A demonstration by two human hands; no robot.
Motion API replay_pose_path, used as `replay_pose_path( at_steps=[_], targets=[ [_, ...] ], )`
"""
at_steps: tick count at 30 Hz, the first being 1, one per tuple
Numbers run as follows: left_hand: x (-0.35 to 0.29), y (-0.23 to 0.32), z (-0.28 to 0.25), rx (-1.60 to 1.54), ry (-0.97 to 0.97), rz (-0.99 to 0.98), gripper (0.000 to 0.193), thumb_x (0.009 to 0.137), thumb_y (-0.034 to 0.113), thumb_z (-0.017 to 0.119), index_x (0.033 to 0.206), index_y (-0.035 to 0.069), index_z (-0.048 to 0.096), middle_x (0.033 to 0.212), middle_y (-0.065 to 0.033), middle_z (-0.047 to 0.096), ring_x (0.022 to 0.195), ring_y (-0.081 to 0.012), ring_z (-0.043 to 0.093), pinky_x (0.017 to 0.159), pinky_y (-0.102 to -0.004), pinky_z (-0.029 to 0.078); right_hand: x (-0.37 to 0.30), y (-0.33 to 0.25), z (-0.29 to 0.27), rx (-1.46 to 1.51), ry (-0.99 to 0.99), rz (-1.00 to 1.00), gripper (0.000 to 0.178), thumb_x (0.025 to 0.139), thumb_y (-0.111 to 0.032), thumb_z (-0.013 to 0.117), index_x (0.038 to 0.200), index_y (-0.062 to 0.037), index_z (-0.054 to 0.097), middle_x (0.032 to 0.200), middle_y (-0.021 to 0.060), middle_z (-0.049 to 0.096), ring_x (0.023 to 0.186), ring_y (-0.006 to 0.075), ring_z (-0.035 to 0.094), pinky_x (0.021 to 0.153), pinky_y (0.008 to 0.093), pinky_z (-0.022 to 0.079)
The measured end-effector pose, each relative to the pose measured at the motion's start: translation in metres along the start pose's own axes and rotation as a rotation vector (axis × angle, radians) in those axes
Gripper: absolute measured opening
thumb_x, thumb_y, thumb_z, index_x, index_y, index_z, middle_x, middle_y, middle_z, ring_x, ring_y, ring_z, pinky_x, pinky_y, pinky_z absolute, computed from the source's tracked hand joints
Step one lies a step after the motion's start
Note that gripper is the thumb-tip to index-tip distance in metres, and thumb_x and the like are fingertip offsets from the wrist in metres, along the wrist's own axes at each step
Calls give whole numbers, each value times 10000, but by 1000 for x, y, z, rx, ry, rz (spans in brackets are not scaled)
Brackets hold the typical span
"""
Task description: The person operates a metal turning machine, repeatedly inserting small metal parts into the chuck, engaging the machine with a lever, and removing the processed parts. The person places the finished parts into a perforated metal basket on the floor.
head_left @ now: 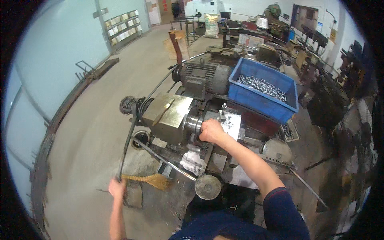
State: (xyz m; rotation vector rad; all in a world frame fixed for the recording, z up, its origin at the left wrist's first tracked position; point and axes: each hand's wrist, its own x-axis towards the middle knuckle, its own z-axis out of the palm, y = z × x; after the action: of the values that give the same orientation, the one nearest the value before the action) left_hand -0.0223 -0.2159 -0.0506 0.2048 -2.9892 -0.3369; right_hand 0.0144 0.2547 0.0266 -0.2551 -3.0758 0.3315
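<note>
My left hand [117, 188] is closed around the lower end of a long dark lever [127, 148], which runs up to the far-left end of a small lathe. Across the machine reaches my right arm. The fingers of my right hand [212, 131] are curled at the front of the shiny round chuck [194, 124]; whatever they hold is hidden behind them. Left of the chuck is the box-shaped headstock [172, 108], with a thin strip lying on its lid. Just right of my right hand sits a pale metal tool block [232, 123] with bolts.
A blue crate [262, 98] of small shiny metal parts stands behind the lathe, beside a grey electric motor [204, 78]. A straw broom [154, 181] lies low on the left. Near me are a round metal disc [208, 187] and a slanting rod [166, 160].
</note>
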Motion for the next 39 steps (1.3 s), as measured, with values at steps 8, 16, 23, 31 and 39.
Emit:
replay_pose_path(
  at_steps=[8, 16, 23, 31, 39],
  targets=[
    [-23, 20, 2, -16, 35, 38, 388, 678, 307, 642, 934, 18, 603, 824, -210, 622, 815, -378, 595, 729, -451, 464, -29, 30, -42, -84, 219, 58, 254, 516, -266, 599, 636, -53, 669, 685, 178, 625, 721, 330, 604, 695, 391, 479],
    [-14, 89, -31, 129, 94, 547, 357, 726, 238, 636, 1009, 26, 585, 760, -168, 625, 711, -327, 615, 650, -422, 477, -95, 124, -117, -148, 837, 69, 494, 541, -166, 607, 1023, -61, 596, 1156, 173, 494, 1024, 346, 456, 859, 420, 387],
    [-51, 213, -12, -124, -240, 1122, 296, 777, 202, 627, 1025, 42, 600, 806, -163, 636, 729, -332, 605, 645, -377, 470, -264, 157, -38, 140, 690, 244, 393, 538, -194, 615, 910, -69, 644, 1089, 136, 570, 909, 330, 564, 789, 390, 464],
    [-37, 225, 118, -388, -443, 941, 205, 827, 197, 579, 878, 1, 611, 637, -108, 582, 516, -169, 530, 524, -322, 425, -589, 151, 40, 1, 329, 1375, 304, 568, -247, 600, 814, -88, 680, 825, 161, 621, 791, 314, 599, 727, 393, 487],
    [-41, 233, 98, -327, -478, 904, 244, 824, 173, 575, 950, -33, 611, 826, -147, 646, 679, -226, 606, 670, -320, 465, -667, 98, 150, 17, -33, 1697, 230, 632, -261, 582, 710, -60, 661, 817, 167, 634, 794, 305, 620, 731, 382, 500]
  ],
)
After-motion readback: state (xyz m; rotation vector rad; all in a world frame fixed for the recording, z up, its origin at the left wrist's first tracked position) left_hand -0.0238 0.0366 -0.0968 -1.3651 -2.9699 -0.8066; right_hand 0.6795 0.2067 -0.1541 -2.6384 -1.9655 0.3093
